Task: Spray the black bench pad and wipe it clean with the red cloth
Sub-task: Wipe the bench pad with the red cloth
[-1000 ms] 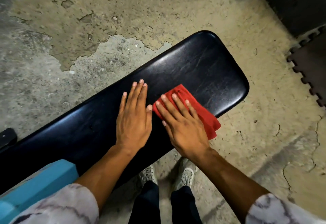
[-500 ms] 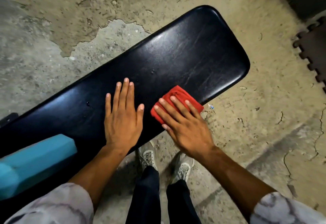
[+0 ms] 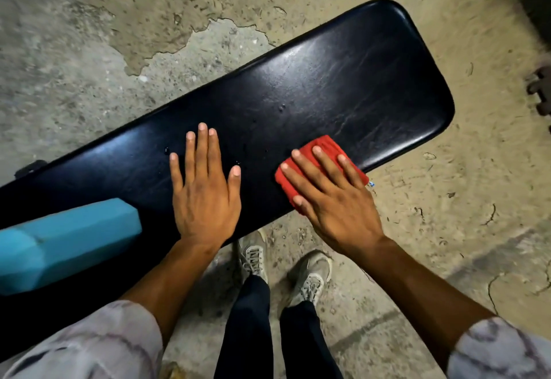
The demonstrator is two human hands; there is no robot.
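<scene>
Head view: your black bench pad (image 3: 313,104) runs diagonally under both palms. Your left hand (image 3: 205,199) lies flat, fingers straight and close together. Your right hand (image 3: 331,199) presses the red cloth (image 3: 323,146) with fingers spread, at the near edge, further from your left thumb than half a second ago.

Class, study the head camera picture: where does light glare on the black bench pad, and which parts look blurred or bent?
Head view: pale sheen streaks the bench pad towards its far rounded end; the teal object at the near left looks soft, the floor corners smear, and the pad's long edges bow with the wide lens.
</scene>
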